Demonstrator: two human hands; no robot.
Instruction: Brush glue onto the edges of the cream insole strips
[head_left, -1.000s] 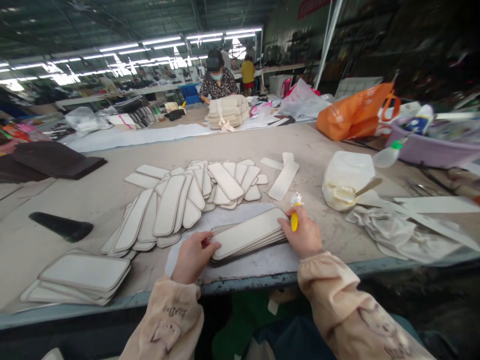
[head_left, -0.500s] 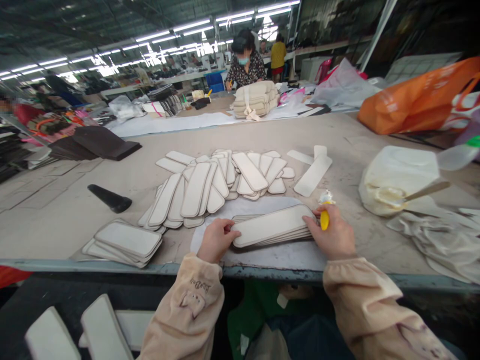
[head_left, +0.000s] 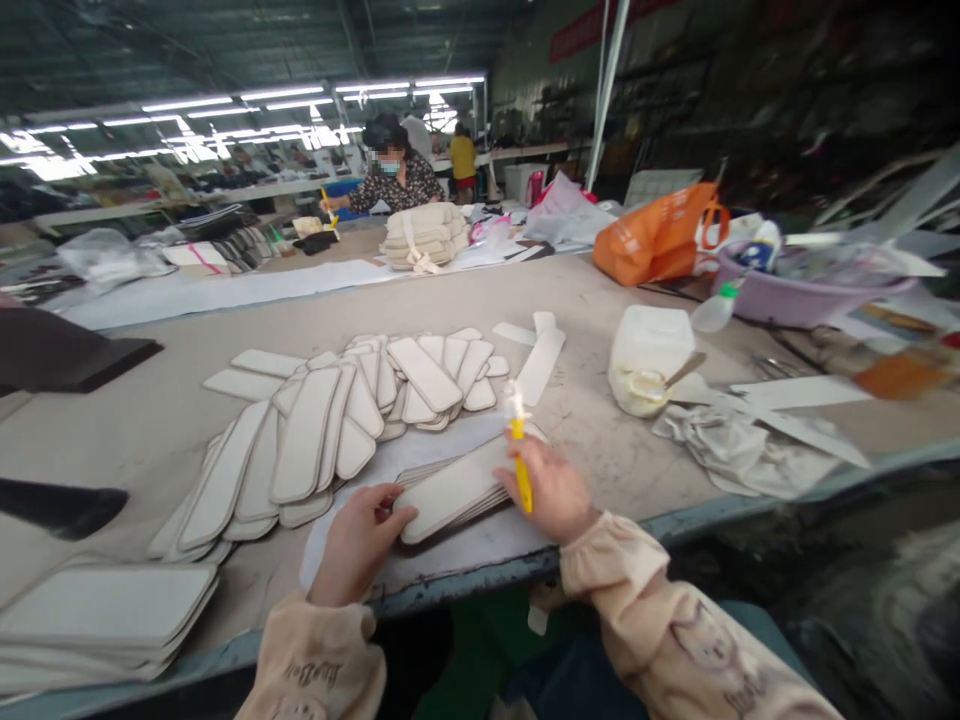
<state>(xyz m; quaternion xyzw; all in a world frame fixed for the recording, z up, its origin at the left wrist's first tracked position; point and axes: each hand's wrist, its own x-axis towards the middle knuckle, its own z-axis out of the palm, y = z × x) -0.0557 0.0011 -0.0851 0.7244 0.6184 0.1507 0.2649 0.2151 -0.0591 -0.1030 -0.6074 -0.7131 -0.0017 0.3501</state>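
Observation:
A fanned stack of off-white strips [head_left: 457,490] with rounded corners and dark edges lies in front of me on a white sheet [head_left: 409,458]. My left hand [head_left: 360,530] pinches the stack's left end between thumb and fingers. In my right hand [head_left: 551,490] is a yellow-handled brush [head_left: 522,470], its tip whitish and pointing up and away from me. The right fingers rest at the strips' right end, partly covering it. Beyond the sheet spreads a loose heap of similar strips [head_left: 307,430].
Another strip pile [head_left: 105,610] and a black tapered object [head_left: 56,508] are at left. To the right stand a cut-open white jug [head_left: 652,340] with a stick, crumpled cloth [head_left: 720,440], an orange bag [head_left: 656,235] and a purple basin [head_left: 810,300]. A co-worker [head_left: 397,175] sits across the table.
My view has swung to the right, bringing the purple basin into sight. Both hands stay at the strip stack, and the brush now stands over its right end.

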